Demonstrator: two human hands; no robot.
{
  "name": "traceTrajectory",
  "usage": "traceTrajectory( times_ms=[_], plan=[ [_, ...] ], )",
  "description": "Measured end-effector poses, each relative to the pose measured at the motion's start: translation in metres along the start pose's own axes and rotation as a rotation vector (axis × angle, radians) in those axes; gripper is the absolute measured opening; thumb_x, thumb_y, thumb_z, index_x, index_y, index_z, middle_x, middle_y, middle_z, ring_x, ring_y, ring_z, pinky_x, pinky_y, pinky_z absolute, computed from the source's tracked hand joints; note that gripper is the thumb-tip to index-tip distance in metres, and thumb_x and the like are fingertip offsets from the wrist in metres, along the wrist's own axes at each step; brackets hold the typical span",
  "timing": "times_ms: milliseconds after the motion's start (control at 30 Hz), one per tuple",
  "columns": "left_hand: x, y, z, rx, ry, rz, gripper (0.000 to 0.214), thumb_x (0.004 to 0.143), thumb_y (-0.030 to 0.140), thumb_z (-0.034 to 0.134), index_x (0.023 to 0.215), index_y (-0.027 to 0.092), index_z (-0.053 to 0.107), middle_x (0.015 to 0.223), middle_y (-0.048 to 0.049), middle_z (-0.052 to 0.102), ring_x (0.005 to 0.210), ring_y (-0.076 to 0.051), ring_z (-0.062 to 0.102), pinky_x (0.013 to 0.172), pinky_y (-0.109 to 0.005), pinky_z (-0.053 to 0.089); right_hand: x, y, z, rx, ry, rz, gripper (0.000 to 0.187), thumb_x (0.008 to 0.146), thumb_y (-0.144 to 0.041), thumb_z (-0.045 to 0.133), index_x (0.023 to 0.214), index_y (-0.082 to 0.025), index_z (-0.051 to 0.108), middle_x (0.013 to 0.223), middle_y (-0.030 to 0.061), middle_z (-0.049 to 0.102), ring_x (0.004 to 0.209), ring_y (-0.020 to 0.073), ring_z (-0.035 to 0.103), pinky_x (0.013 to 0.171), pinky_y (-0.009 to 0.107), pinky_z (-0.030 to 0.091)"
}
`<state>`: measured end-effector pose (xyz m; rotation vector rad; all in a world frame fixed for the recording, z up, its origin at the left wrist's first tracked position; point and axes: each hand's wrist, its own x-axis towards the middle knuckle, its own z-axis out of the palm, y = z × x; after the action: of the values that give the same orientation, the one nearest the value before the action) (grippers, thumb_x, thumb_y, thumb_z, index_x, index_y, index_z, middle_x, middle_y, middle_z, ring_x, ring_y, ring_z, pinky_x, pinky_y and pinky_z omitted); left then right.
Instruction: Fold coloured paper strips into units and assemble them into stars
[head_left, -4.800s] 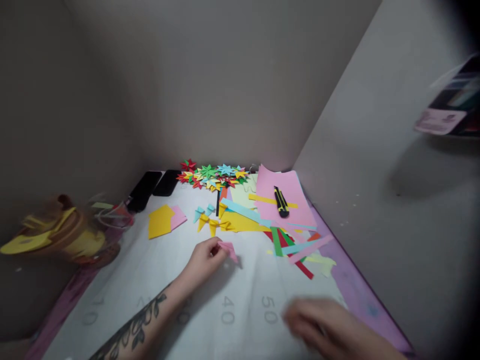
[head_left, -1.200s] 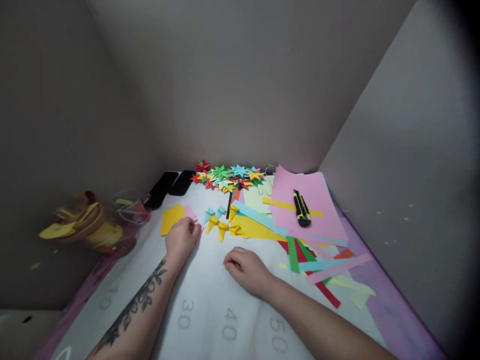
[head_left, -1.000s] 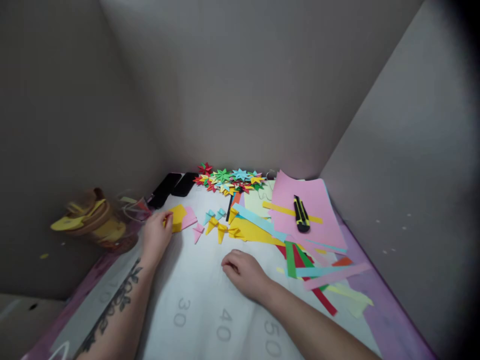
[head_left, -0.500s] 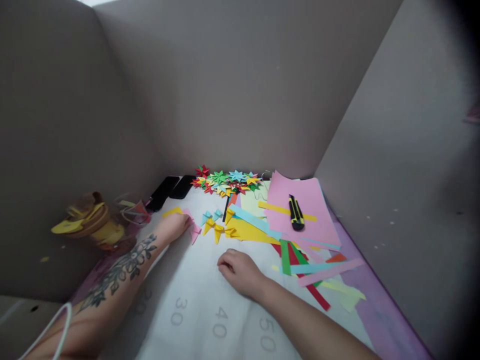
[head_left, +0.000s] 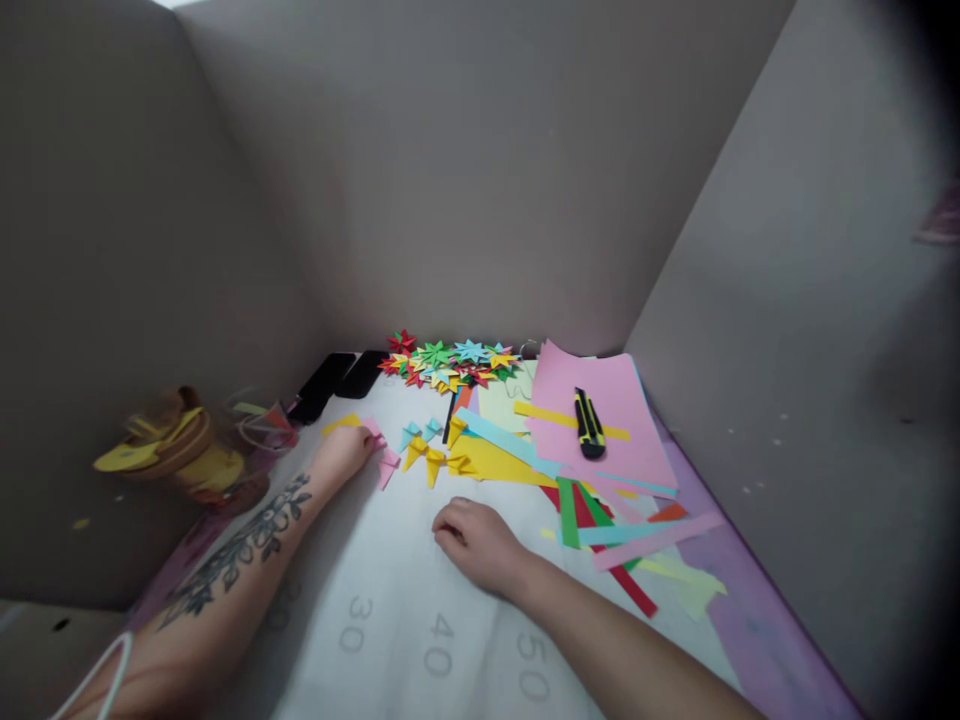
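Observation:
My left hand (head_left: 343, 453) reaches to the left part of the white sheet, its fingers closed on a pink folded paper piece (head_left: 374, 430), mostly hidden behind them. Just right of the fingertips lies a second pink folded piece (head_left: 388, 468). Small blue folded pieces (head_left: 409, 434) and several yellow folded pieces (head_left: 433, 464) sit further right. My right hand (head_left: 478, 543) rests on the sheet nearer to me, fingers curled in with nothing visible in them.
Folded paper stars (head_left: 436, 354) are heaped at the back wall. A box cutter (head_left: 589, 425) lies on pink paper (head_left: 637, 420), with loose coloured strips (head_left: 630, 537) in front. Dark phones (head_left: 326, 387) lie back left, near a brown and yellow pot (head_left: 191, 450).
The whole view has shifted very slightly. Both hands stay in nearly the same place, and the paper pieces lie as before.

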<state>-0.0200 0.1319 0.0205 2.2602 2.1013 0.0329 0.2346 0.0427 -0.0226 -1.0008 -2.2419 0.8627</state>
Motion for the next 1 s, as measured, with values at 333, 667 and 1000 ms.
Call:
traceTrajectory(
  times_ms=[333, 667, 1000],
  plan=[
    [-0.002, 0.001, -0.005, -0.055, 0.061, -0.068, 0.025, 0.077, 0.027, 0.047, 0.069, 0.016, 0.068, 0.075, -0.0111, 0.07, 0.067, -0.021, 0.061, 0.059, -0.027, 0.037, -0.001, 0.001, 0.0, -0.002, 0.003, -0.006, 0.015, 0.081, -0.012, 0.051, 0.081, -0.019, 0.064, 0.079, 0.0012, 0.061, 0.076, 0.0142, 0.057, 0.069, 0.024, 0.041],
    [-0.032, 0.032, -0.027, -1.111, 0.438, -0.349, 0.025, 0.071, 0.04, 0.053, 0.076, 0.016, 0.057, 0.064, -0.0004, 0.056, 0.056, -0.012, 0.05, 0.05, -0.021, 0.037, -0.002, 0.002, 0.004, 0.207, 0.12, 0.058, 0.023, 0.079, -0.013, 0.051, 0.099, -0.021, 0.06, 0.088, 0.0024, 0.061, 0.072, 0.0129, 0.055, 0.07, 0.026, 0.044],
    [-0.069, 0.085, 0.016, -1.645, -0.16, -0.303, 0.028, 0.069, 0.035, 0.066, 0.062, 0.014, 0.049, 0.05, 0.0062, 0.042, 0.043, -0.003, 0.031, 0.04, -0.016, 0.021, -0.002, 0.001, -0.005, 0.495, 0.392, 0.112, 0.038, 0.077, -0.006, 0.048, 0.109, -0.024, 0.056, 0.104, 0.0053, 0.06, 0.09, 0.0163, 0.058, 0.075, 0.028, 0.047]
  ],
)
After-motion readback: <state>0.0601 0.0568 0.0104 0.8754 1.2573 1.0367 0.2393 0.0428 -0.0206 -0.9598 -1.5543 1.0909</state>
